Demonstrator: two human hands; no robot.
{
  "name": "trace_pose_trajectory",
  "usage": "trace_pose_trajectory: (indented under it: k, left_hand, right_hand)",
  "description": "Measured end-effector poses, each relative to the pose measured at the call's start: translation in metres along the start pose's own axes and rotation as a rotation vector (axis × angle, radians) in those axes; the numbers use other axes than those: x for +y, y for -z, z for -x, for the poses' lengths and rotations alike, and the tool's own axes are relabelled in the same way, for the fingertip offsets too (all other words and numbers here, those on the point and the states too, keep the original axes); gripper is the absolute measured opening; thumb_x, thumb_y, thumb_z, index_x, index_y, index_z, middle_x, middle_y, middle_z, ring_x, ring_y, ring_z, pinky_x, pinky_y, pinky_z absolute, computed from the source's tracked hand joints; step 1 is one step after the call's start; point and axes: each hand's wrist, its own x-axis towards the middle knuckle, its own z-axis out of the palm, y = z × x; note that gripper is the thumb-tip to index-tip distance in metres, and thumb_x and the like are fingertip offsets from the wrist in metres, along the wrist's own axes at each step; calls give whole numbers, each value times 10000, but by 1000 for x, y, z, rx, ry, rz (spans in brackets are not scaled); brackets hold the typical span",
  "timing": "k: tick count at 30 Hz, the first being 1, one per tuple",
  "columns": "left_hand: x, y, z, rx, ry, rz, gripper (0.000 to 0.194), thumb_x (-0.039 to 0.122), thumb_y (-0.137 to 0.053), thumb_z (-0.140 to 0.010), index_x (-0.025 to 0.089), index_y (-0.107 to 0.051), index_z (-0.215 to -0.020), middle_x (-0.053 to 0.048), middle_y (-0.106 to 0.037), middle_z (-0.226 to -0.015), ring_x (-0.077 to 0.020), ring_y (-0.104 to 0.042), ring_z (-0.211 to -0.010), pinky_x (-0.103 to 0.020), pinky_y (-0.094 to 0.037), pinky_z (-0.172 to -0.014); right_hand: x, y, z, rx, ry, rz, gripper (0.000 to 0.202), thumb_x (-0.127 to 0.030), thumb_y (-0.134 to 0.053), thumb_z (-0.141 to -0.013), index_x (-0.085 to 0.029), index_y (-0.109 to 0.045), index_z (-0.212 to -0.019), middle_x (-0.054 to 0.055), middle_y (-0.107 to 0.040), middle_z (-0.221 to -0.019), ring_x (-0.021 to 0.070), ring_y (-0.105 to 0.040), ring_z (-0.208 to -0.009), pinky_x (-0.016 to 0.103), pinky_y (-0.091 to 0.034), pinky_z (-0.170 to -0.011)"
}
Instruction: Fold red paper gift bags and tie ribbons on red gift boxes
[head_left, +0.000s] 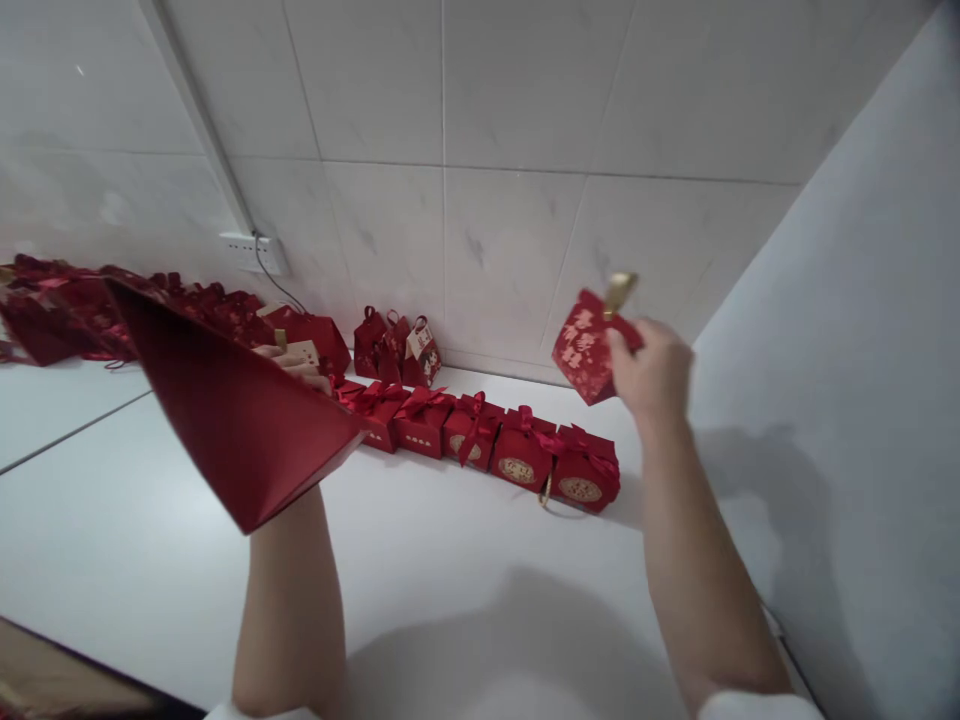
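A large red paper bag (232,400) is tilted at the left, its hollow inside facing me. My left hand (300,368) is mostly hidden behind it, the fingers closed at its upper edge. At the right, my right hand (656,370) pinches a small red gift box (585,345) with pale lettering, raised above the table. A gold ribbon (619,292) stands up from this box. Below and between my hands, a row of red gift boxes (521,450) tied with red ribbons stands on the white table (450,560).
Three small red gift boxes (396,350) stand by the tiled wall. Many more red packages (45,310) are heaped at the far left. A power strip (253,254) with a dark cable is on the wall. A pale panel (847,330) bounds the right side.
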Motion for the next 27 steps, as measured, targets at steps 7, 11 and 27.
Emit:
trace_pose_trajectory:
  k: [7,11,27]
  left_hand:
    - [-24,-20,13,-61,79,578,319,229,-317,-1045,228,-531,-808,221,-664,-624,120,-583,-529,75,-348,-578]
    - [-32,-33,28,-95,147,717,248,157,-380,-1018,205,-505,-809,181,-671,-623,103,-604,-533,75,-369,-571]
    - [-92,-45,49,-266,145,-73,683,827,-371,-766,256,-177,-445,56,34,-260,-164,-191,-308,-364,-467,-573]
  right_hand:
    - [-43,-156,-22,-475,-135,-71,209,-273,-531,-923,-134,-671,-992,171,-620,-1155,250,-593,-1039,363,-437,-878]
    - [-77,-204,-16,-710,-255,-157,265,-330,-586,-932,-140,-615,-1114,92,-633,-1125,203,-630,-974,399,-526,-848]
    - [-108,-65,56,-959,-49,-974,557,-622,-343,-949,-163,-635,-829,53,-685,-769,149,-648,-714,268,-509,-714]
